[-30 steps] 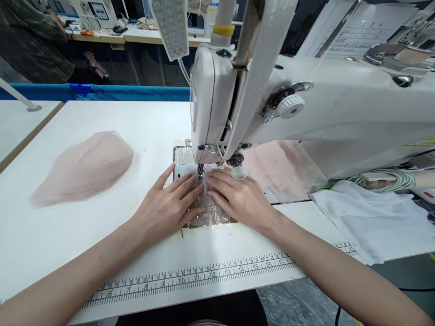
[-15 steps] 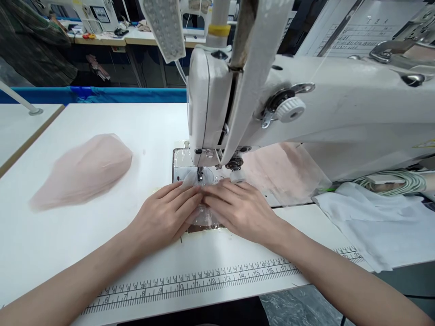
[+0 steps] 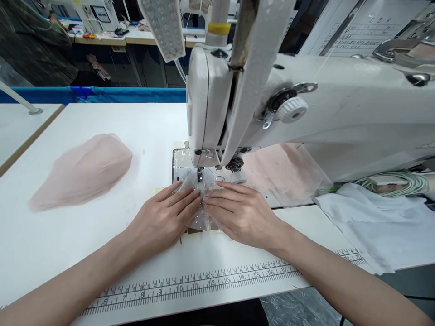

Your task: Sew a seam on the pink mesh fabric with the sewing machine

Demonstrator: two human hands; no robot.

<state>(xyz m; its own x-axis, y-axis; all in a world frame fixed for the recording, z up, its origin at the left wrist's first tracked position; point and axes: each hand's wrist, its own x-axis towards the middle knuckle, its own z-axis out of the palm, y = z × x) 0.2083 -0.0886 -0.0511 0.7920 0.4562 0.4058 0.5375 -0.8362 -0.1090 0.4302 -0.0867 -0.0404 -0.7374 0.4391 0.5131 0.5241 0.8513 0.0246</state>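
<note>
A piece of thin, see-through fabric [image 3: 205, 221] lies at the needle area of a white sewing machine [image 3: 209, 108], with a seam line running down its middle. My left hand [image 3: 166, 216] rests flat on its left side, fingers stretched toward the seam. From the right, my right hand [image 3: 243, 213] lies on the other side with fingers outstretched and nearly meeting the left fingertips. Just beyond the fingertips is the presser foot [image 3: 200, 174]; whether it is pressed down on the fabric I cannot tell. The palms hide part of the piece.
Sheer pink pieces [image 3: 84, 172] lie on the table at left, and more pink fabric [image 3: 282, 170] sits under the machine arm. White cloth [image 3: 374, 226] and a coiled cord [image 3: 408, 182] are at right. A printed ruler [image 3: 193, 285] follows the front edge.
My fingertips have drawn slightly apart, and more of the seam shows between them. The right fingers have flattened out. The pink pieces have stayed in place.
</note>
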